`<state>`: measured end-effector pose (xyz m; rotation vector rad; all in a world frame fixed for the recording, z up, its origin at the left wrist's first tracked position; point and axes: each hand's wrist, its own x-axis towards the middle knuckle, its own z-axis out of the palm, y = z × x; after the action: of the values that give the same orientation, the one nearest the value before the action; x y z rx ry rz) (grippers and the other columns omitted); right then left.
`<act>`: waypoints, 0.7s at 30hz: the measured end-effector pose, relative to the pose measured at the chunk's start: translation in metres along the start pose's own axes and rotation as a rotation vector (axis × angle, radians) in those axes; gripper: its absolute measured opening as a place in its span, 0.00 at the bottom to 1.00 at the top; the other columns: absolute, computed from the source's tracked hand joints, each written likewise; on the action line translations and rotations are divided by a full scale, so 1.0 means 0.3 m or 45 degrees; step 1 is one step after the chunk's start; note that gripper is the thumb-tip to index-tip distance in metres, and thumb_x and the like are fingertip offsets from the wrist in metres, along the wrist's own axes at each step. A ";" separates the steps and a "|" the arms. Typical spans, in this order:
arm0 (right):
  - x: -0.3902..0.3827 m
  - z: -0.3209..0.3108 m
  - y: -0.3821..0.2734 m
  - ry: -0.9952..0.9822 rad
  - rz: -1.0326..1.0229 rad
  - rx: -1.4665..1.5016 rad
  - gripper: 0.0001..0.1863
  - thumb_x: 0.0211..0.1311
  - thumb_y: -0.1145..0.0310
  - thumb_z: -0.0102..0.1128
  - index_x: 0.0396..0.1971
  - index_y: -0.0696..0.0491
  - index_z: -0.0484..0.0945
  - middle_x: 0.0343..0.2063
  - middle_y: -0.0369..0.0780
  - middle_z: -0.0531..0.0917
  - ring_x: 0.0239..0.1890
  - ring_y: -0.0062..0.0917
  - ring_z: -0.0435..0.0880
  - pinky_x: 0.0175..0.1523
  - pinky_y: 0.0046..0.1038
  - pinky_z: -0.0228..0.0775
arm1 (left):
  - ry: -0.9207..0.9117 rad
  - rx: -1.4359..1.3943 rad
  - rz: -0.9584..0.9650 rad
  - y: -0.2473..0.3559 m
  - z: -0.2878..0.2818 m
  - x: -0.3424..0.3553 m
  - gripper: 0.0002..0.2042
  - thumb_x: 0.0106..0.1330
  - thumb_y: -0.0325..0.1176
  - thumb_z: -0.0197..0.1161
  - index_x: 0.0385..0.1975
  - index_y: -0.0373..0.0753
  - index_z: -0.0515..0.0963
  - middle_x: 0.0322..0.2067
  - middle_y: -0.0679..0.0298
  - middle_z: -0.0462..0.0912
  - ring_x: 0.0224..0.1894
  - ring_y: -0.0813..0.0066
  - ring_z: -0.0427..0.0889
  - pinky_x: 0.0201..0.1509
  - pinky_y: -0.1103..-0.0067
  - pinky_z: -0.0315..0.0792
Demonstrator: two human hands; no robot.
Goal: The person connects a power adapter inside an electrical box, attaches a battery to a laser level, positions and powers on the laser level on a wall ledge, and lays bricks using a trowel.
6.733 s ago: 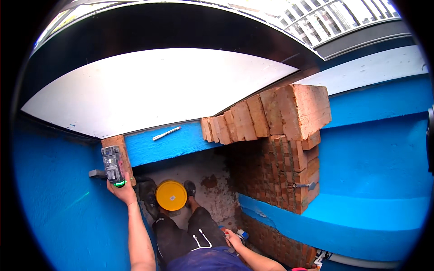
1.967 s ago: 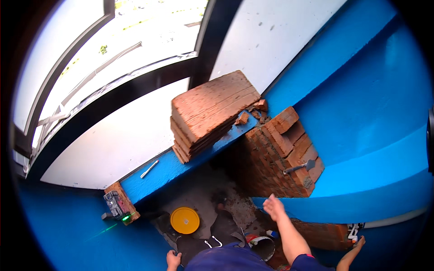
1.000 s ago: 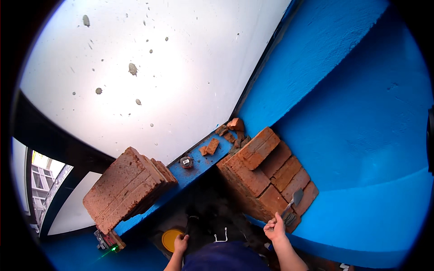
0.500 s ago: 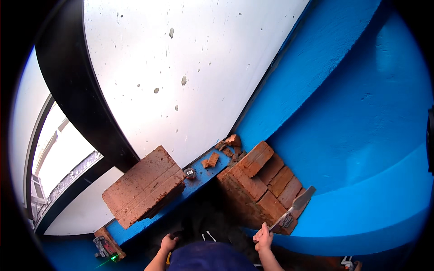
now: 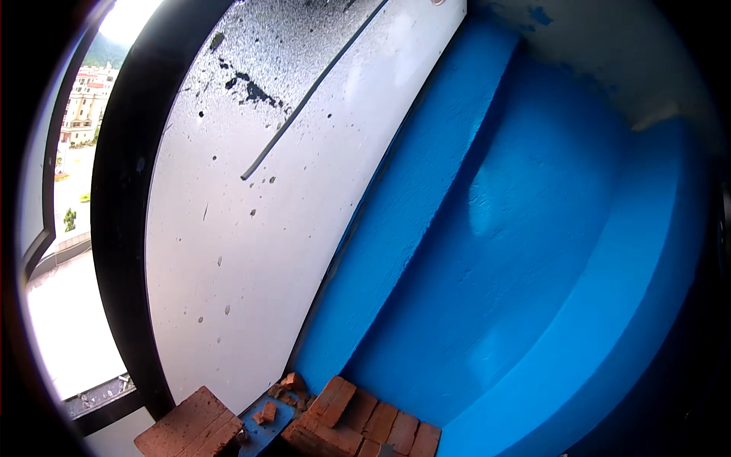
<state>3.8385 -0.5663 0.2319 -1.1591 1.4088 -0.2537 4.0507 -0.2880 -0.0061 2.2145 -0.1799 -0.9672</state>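
Note:
Neither of my hands shows at this moment. At the lower edge, a stack of red bricks [image 5: 368, 418] stands against the blue wall, with one brick [image 5: 333, 401] lying raised on its top. A small grey piece, perhaps the tip of the trowel [image 5: 386, 451], just shows over the stack at the lower edge. A large red brick block [image 5: 190, 426] sits to the left, cut off at the bottom. Between them, broken brick pieces [image 5: 266, 413] lie on a blue ledge [image 5: 278, 428].
A blue wall [image 5: 487, 251] with a projecting column [image 5: 403, 228] fills the right side. A white, spotted window panel [image 5: 236, 251] in a black frame [image 5: 126, 228] stands to the left. Buildings [image 5: 85, 103] show outside through the opening.
The view has tilted upward, so the bricks and ledge now sit at the lower edge. Both hands have gone out of view, with most or all of the trowel that my right hand held.

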 end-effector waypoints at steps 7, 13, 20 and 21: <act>0.034 0.005 -0.106 -0.016 -0.100 -0.012 0.28 0.61 0.50 0.54 0.06 0.41 0.54 0.04 0.31 0.59 0.06 0.24 0.63 0.12 0.29 0.53 | -0.020 0.030 0.083 0.153 0.006 0.120 0.24 0.56 0.48 0.65 0.42 0.32 0.78 0.41 0.45 0.81 0.44 0.52 0.80 0.48 0.67 0.72; 0.040 -0.025 -0.139 -0.032 -0.149 -0.024 0.27 0.61 0.51 0.55 0.06 0.42 0.56 0.05 0.32 0.61 0.08 0.25 0.64 0.13 0.30 0.55 | -0.032 0.050 0.108 0.203 0.027 0.133 0.23 0.56 0.48 0.65 0.43 0.34 0.79 0.42 0.45 0.81 0.44 0.53 0.80 0.48 0.66 0.72; 0.070 -0.103 -0.135 -0.043 -0.156 -0.026 0.26 0.61 0.52 0.55 0.07 0.43 0.58 0.06 0.33 0.62 0.09 0.26 0.66 0.15 0.31 0.57 | -0.027 0.068 0.088 0.222 0.075 0.110 0.22 0.56 0.48 0.65 0.43 0.37 0.79 0.42 0.46 0.81 0.44 0.54 0.81 0.47 0.65 0.72; 0.073 -0.119 -0.130 -0.043 -0.154 -0.029 0.26 0.61 0.52 0.55 0.07 0.43 0.58 0.06 0.33 0.63 0.09 0.26 0.66 0.15 0.31 0.57 | -0.022 0.074 0.079 0.223 0.087 0.105 0.22 0.56 0.48 0.65 0.43 0.37 0.79 0.43 0.46 0.81 0.44 0.54 0.81 0.47 0.65 0.72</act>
<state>3.8321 -0.6180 0.2557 -1.2635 1.3167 -0.3025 4.0648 -0.3640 0.0067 2.2402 -0.2863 -0.9580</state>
